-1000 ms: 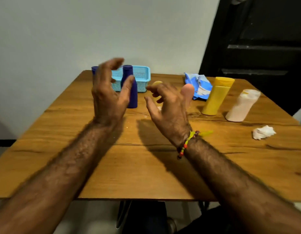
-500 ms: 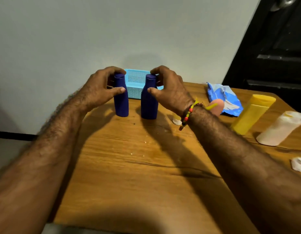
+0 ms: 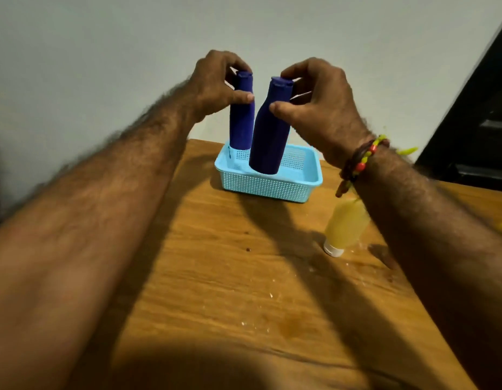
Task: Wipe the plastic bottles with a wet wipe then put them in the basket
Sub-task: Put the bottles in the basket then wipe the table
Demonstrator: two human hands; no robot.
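My left hand [image 3: 216,83] and right hand [image 3: 317,99] each pinch an upright blue bottle [image 3: 241,119] [image 3: 268,133] by the neck, directly above the basket [image 3: 272,187] at the desk's far edge.

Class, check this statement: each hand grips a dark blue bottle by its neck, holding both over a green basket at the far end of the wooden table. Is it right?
Not quite. In the head view the basket is light blue, not green. The rest holds: the left hand and right hand each grip a dark blue bottle by its neck over it, on the wooden table.
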